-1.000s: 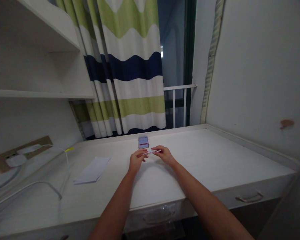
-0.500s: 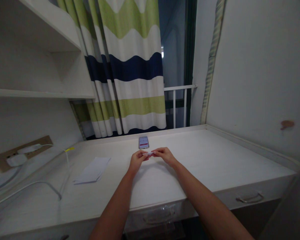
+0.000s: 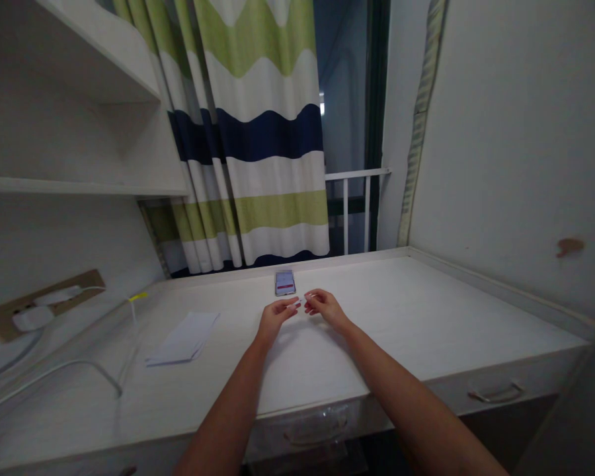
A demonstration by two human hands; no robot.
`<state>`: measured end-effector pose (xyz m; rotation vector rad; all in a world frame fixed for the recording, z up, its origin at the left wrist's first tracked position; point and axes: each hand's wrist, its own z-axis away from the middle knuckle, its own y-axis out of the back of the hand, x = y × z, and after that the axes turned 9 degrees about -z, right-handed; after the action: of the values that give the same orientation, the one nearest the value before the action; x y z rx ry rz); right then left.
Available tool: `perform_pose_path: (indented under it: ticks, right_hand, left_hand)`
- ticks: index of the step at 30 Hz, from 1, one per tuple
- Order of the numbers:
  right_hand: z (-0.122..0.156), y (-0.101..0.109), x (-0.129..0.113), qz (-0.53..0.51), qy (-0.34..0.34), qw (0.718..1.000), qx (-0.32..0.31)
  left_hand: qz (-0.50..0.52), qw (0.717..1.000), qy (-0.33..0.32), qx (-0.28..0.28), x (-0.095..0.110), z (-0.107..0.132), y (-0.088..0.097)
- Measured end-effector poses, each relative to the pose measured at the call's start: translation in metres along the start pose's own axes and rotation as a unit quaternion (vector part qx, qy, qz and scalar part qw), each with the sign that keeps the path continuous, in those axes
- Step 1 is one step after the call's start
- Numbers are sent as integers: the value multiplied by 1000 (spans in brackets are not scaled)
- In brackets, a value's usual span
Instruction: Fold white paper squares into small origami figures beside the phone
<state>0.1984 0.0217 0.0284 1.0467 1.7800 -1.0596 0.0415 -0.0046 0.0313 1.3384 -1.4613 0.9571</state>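
Over the middle of the desk, my left hand [image 3: 274, 318] pinches a small white piece of folded paper [image 3: 298, 303] between thumb and fingers. Facing it, my right hand [image 3: 326, 309] has its thumb and fingertips closed at the paper's right end. Most of the paper is hidden by the fingers, and its folds are too small to make out. Just beyond the hands lies a phone [image 3: 285, 283], face up with its screen lit. Left of my left forearm, a few white sheets of paper [image 3: 184, 338] rest flat on the desk.
The white desk [image 3: 426, 311] has a raised rim at the back and right. A power socket [image 3: 34, 317] with plugs and white cables [image 3: 94, 365] is at the left, under a shelf [image 3: 79, 187]. A striped curtain [image 3: 272, 178] hangs behind. Drawer handles [image 3: 496, 393] stick out in front.
The paper between my fingers now shows less of its length. My right hand's fingers have shifted and curled at its end; my left hand has moved slightly right. Phone and sheets stay put.
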Motion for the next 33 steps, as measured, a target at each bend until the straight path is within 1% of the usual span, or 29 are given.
perform_pose_path:
  ticks: [4,7,10,13,20,25,30,33]
  right_hand:
    - [-3,1,6,0,19,1000,-14]
    - [-4,0,8,23,36,999,-15]
    - [-3,-1,9,40,37,998,-21]
    - [-3,-2,9,43,34,998,-30]
    - [-3,-1,13,55,42,996,-58]
    - [-5,0,15,63,41,995,-60]
    - [-5,-1,15,68,39,995,-68]
    - [-4,-1,14,74,43,994,-70]
  left_hand:
    - [-21,1000,8,-15,0,1,-3]
    - [-44,999,9,3,-1,1,-5]
    - [-64,998,0,26,-2,1,-6]
    - [-75,997,-15,30,-3,1,-7]
    - [-65,998,3,21,-5,0,-6]
    - [-49,999,12,21,-4,0,-6]
    - [-56,998,5,37,-3,1,-7]
    - [-62,997,1,35,-3,2,-7]
